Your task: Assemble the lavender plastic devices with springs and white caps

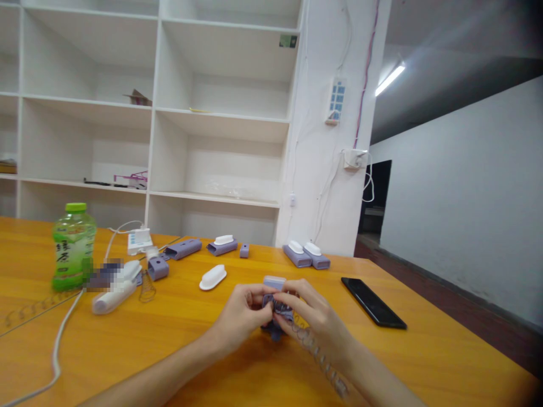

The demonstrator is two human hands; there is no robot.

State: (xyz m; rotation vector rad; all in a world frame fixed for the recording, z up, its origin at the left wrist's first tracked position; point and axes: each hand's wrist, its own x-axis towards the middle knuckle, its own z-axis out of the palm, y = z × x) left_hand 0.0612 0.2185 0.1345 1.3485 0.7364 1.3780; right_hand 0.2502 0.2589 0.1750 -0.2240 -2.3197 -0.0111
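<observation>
My left hand (241, 312) is closed, thumb and fingers pinching a small purple plastic part (268, 299) in front of me. Against the same part, the fingers of my right hand (319, 317) are closed on a thin metal coil spring (323, 363). The loose length of that spring hangs down past my right wrist toward the near edge. A larger purple housing (275, 280) shows just behind my fingertips. How the spring meets the part is hidden by my fingers.
A white oval cap (212, 277) lies left of my hands, a black phone (373, 302) to the right. Purple housings (183, 249) with white caps line the back. At left stand a green bottle (74, 249), a power strip (139, 242) and a white cable (57, 356).
</observation>
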